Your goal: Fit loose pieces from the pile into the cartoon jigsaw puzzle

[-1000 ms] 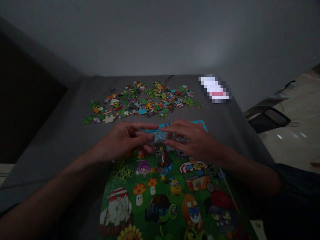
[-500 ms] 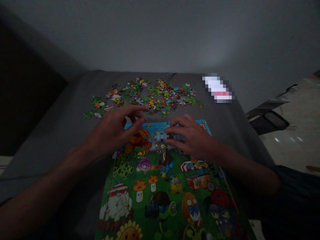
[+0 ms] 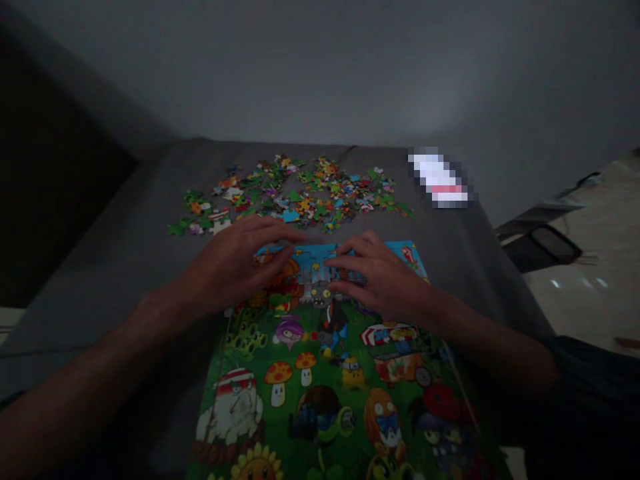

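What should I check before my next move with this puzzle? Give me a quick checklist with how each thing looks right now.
1. Board picture side up: ok.
2. Pile of pieces off the board: ok, it is spread on the grey surface beyond.
3. Left hand free of any piece: cannot tell, its fingertips are too dim.
4. Right hand with thumb and forefinger apart: ok, a gap shows.
5. Good lighting: not ok, the scene is dark.

Dimly lit grey wall (image 3: 310, 73) and glossy pale floor (image 3: 595, 307)
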Available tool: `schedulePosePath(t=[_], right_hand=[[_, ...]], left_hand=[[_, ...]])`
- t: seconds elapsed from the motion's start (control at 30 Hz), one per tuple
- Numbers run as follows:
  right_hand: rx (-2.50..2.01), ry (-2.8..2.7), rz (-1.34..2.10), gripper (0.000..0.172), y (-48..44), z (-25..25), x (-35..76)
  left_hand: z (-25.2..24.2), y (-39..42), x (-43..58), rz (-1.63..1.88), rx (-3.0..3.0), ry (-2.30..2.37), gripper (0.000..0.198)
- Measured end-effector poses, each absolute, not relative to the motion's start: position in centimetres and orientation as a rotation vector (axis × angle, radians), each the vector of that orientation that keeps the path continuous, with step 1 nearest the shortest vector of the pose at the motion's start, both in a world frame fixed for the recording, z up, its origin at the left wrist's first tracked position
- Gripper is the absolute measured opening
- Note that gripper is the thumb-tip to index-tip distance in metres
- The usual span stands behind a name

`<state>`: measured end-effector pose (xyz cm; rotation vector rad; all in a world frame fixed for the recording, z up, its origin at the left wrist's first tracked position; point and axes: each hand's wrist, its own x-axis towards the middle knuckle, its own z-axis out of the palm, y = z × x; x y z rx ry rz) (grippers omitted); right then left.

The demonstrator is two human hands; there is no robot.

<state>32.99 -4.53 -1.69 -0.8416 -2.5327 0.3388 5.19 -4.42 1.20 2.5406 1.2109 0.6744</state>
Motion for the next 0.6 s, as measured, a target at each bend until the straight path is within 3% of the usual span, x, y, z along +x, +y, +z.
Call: schedulePosePath(t=[0.27, 0.6], right_hand=[[-0.695, -2.629, 0.291, 0.026, -5.0, -1.0, 33.3], [-0.655, -2.711, 0.101, 0.029, -5.1, -0.9, 33.5]], left_hand=[[1.1, -4.7, 4.7, 0.495, 2.786, 0.889, 0.029], [1.4, -1.5, 0.4, 0.728, 2.745, 1.449, 0.033]])
